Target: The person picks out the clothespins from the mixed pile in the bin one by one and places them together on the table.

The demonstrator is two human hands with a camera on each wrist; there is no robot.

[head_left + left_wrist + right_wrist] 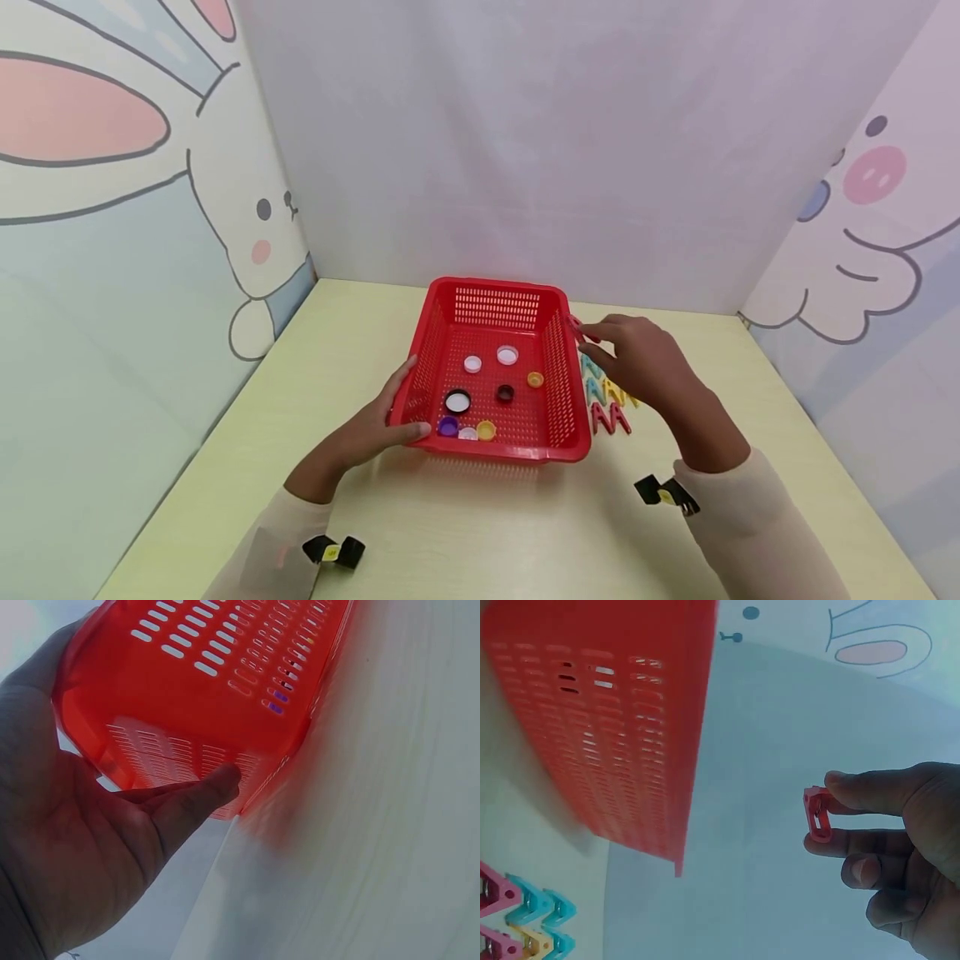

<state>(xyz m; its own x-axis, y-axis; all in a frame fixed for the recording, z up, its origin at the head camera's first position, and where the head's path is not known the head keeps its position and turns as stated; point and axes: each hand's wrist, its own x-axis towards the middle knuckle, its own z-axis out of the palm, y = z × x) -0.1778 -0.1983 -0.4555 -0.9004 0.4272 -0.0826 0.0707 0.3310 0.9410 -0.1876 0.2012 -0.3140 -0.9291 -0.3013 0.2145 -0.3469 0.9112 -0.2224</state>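
Note:
A red plastic basket (495, 451) with slotted walls stands at the middle of the table. My left hand (367, 433) grips its near left corner, the thumb on the front rim and the fingers along the left rim. In the left wrist view the hand (82, 832) is around the basket's corner (180, 682). My right hand (637, 358) is beside the right rim and pinches a red clothespin (818, 814) between thumb and fingertip. Below it, several clothespins lie beside the basket: red (601, 418), teal (594, 390) and yellow (612, 392).
Inside the basket lie several bottle caps, among them a purple one (447, 427), a black-rimmed white one (457, 402), a dark brown one (505, 392) and a clear one (507, 355). A pale curtain (525, 150) hangs behind the table (480, 525). Walls with cartoon drawings flank it.

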